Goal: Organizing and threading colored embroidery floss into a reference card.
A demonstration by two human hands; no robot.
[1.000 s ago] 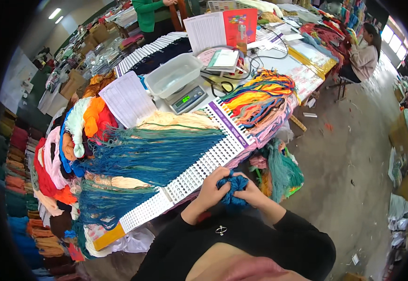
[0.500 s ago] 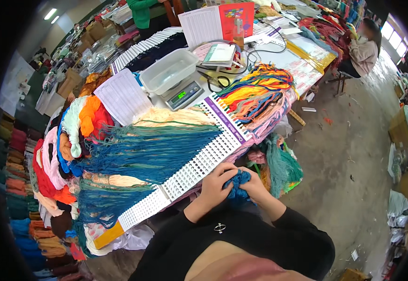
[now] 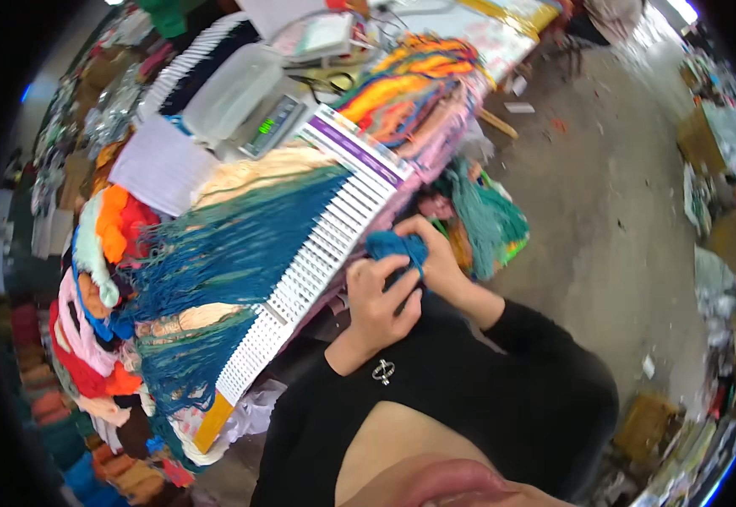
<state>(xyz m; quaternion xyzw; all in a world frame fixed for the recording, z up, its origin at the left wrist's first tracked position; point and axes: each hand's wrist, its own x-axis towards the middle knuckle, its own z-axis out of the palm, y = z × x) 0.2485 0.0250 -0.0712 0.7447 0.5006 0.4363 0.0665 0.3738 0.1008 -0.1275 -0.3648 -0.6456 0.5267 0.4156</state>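
Observation:
A bundle of blue yarn [image 3: 396, 245] is bunched up between my two hands, just off the near edge of the table. My left hand [image 3: 381, 306] has its fingers curled against the bundle from below. From the right, my right hand [image 3: 432, 253] wraps round its other side. Beside them runs a white card strip with rows of holes [image 3: 313, 253]. Many blue-green threads [image 3: 250, 224] hang from the strip and fan out leftward over the table. At its far end, multicoloured threads [image 3: 419, 72] in yellow, orange, blue and pink spread to the right.
A digital scale [image 3: 273, 127] stands beside a clear plastic tub [image 3: 233, 93] and black-handled scissors [image 3: 330, 83]. Printed sheets [image 3: 163, 165] lie left of the scale. Coloured yarn hanks [image 3: 114, 224] pile up at the left. A bag of green yarn [image 3: 490, 220] hangs by the table's right edge.
The view has tilted and shifted, so the table sits higher and further left. My hands have turned round the blue yarn, the right now further up and the left lower.

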